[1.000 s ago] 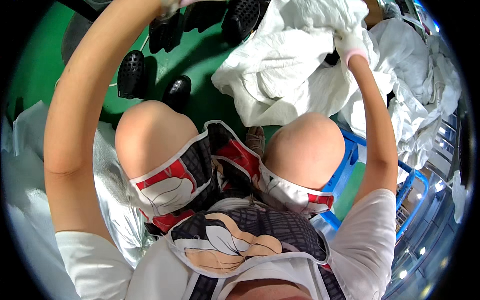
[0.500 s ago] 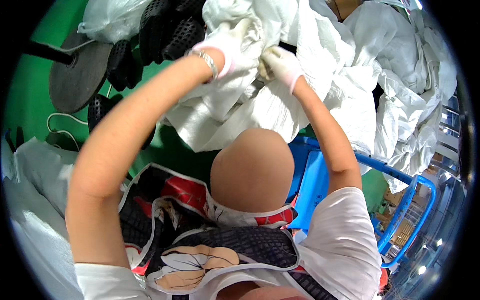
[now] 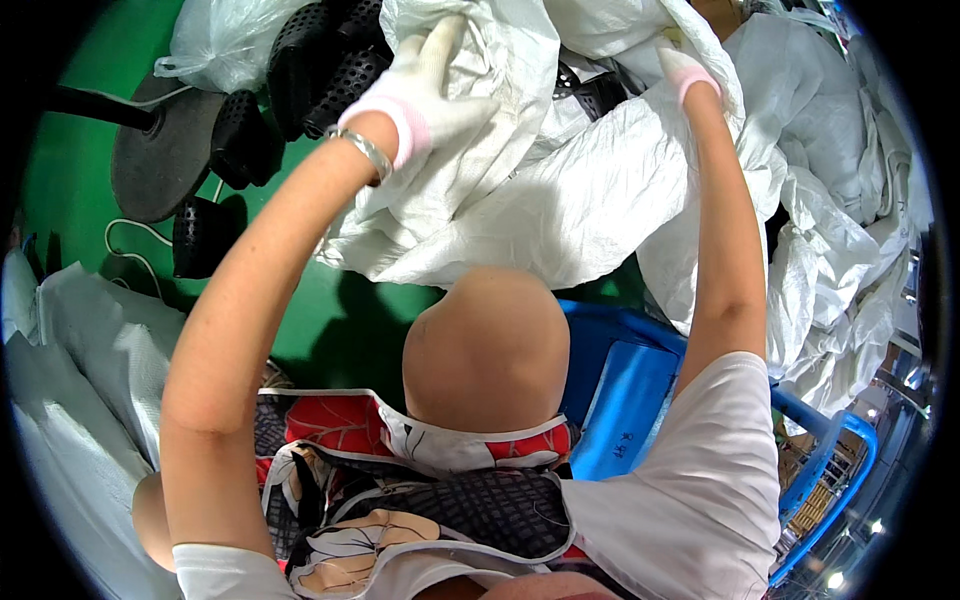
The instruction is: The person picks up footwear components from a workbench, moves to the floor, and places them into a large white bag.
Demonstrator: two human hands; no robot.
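from my end of the link i see the white sack (image 3: 570, 215) spread across the upper middle of the view, just beyond the person's bare knee (image 3: 487, 350), over the green floor (image 3: 325, 340). the left hand (image 3: 428, 98), in a white glove with a pink cuff, lies on the sack's left part, fingers and thumb apart; a silvery bracelet (image 3: 365, 150) sits on that wrist. the right hand (image 3: 682, 70), gloved alike, is at the sack's upper right edge. its fingertips are partly hidden, so i can't tell whether they are closed on the cloth.

between the hands i make out black pieces with holes (image 3: 600, 95) among the white folds. similar black perforated pieces (image 3: 345, 95) stand left of the left hand, near a clear plastic bag (image 3: 225, 42) and a dark round base (image 3: 165, 165). more white sacking (image 3: 825, 215) is heaped beyond the right forearm. below it i see a blue cart (image 3: 625, 400), partly behind the right sleeve.
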